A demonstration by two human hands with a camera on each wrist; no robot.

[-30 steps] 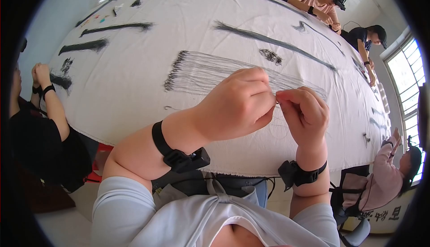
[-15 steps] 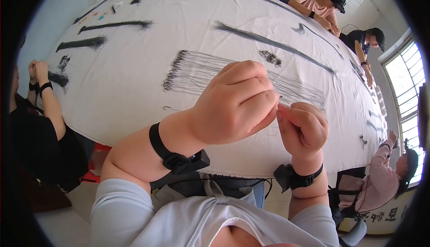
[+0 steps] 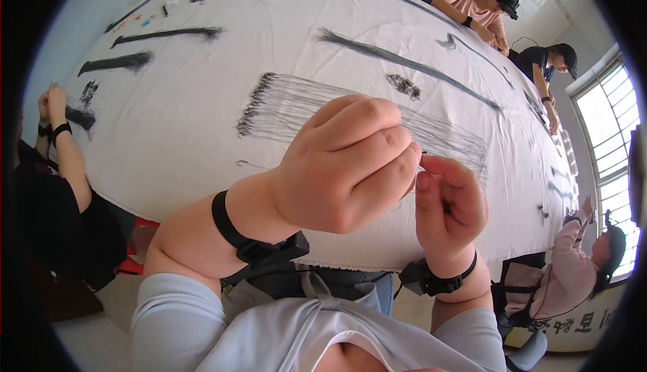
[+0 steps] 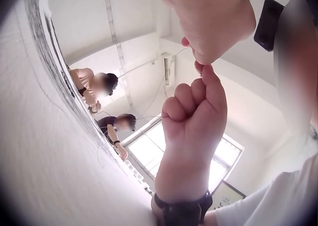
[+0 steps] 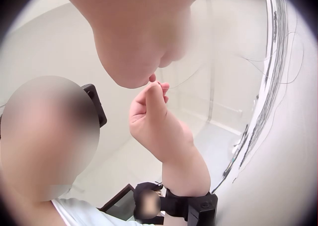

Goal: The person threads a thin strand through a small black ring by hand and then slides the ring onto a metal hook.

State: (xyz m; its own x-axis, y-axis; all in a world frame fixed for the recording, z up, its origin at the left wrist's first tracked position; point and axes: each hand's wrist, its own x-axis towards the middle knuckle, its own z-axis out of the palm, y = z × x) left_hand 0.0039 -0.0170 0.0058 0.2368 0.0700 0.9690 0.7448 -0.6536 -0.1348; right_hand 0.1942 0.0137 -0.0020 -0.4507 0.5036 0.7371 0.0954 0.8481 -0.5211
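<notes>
Above the table, my left hand (image 3: 347, 166) has its fingers curled and its tips drawn to those of my right hand (image 3: 455, 203). Thumb and forefinger of each hand pinch a thin dark strand, whose short dark end (image 3: 423, 154) shows between them. In the right wrist view the left hand (image 5: 161, 119) meets the right hand (image 5: 139, 32) at the fingertips, and a fine line trails off sideways. Most of the strand is hidden by the fingers. Behind the hands, a row of parallel dark strands (image 3: 283, 106) with looped, knotted ends lies on the cloth.
A white cloth (image 3: 182, 129) covers the large table. A long dark bundle (image 3: 404, 62) and a small dark tangle (image 3: 404, 86) lie farther back. More bundles (image 3: 168, 36) are at the left. Other people sit around the edge, one at the left (image 3: 60, 176).
The left hand has turned, bringing the backs of its fingers more into view. The right hand has sunk slightly, its fingertips staying close to the left hand's. The head view has shifted a little.
</notes>
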